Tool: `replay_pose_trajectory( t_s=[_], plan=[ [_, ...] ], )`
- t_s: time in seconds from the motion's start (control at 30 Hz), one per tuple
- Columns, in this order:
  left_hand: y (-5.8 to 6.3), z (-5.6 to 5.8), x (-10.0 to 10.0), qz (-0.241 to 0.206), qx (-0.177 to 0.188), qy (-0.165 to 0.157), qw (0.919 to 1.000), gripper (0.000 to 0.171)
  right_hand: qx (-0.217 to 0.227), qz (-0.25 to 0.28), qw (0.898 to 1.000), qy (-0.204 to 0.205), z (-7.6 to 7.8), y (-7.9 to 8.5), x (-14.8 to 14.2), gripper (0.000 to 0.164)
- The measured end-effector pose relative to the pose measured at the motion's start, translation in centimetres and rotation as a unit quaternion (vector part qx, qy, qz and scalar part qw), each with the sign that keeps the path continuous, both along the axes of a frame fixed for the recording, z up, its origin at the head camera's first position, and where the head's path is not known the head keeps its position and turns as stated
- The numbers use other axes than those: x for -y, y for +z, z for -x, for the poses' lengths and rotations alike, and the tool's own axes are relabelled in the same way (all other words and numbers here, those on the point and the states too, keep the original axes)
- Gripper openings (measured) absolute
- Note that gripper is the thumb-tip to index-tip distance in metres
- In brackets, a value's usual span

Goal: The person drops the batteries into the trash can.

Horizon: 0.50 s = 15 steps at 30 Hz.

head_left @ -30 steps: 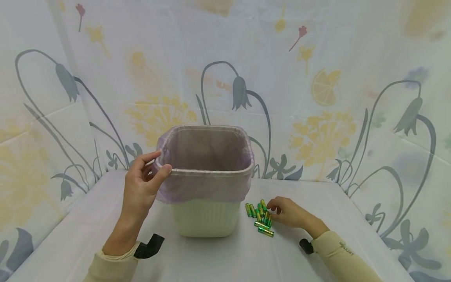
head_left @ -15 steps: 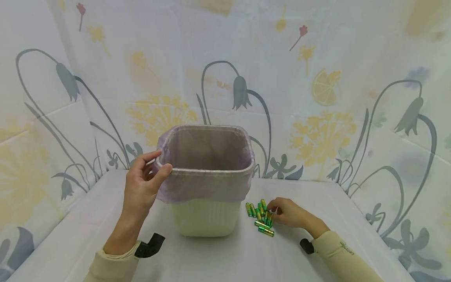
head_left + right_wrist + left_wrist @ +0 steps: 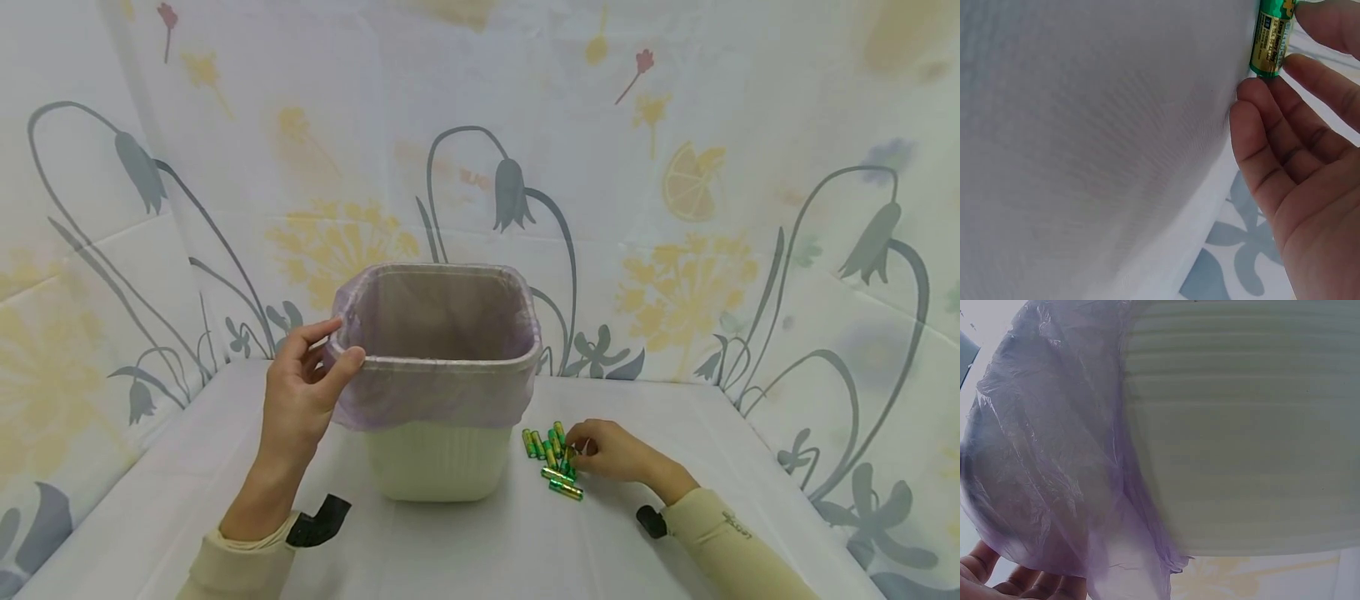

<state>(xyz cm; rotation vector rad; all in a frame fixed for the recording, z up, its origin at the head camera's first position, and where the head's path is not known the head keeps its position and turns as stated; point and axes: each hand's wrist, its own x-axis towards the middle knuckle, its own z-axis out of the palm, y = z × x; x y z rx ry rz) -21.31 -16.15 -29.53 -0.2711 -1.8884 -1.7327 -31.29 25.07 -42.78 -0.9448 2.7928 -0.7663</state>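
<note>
The bin (image 3: pixel 438 467) stands between the left hand (image 3: pixel 300 387) and the battery pile (image 3: pixel 551 455), blocking a straight low path across; its wide mouth (image 3: pixel 442 317) leaves room for a hand from above. The left hand occupies the front-left corner of the rim (image 3: pixel 450 363). Only a narrow strip of tabletop (image 3: pixel 532 558) parts pile from bin; the right hand (image 3: pixel 618 454) crowds the pile's right side, while the front approach lies open.

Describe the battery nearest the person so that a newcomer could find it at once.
In the head view, find the pale bin with its purple bag. Right of it on the table is a cluster of green-and-gold batteries. The battery wanted lies almost crosswise at the near edge, lowest of them in the picture.
</note>
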Motion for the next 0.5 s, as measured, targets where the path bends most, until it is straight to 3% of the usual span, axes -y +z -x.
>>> replay_pose_trajectory(
  t_s=[0.5],
  plan=[
    [-0.1,0.03,-0.03,0.002,-0.004,0.002,1.0,0.044,0.019,0.002,0.999,-0.029,-0.18,0.08,0.87,0.021]
  ],
)
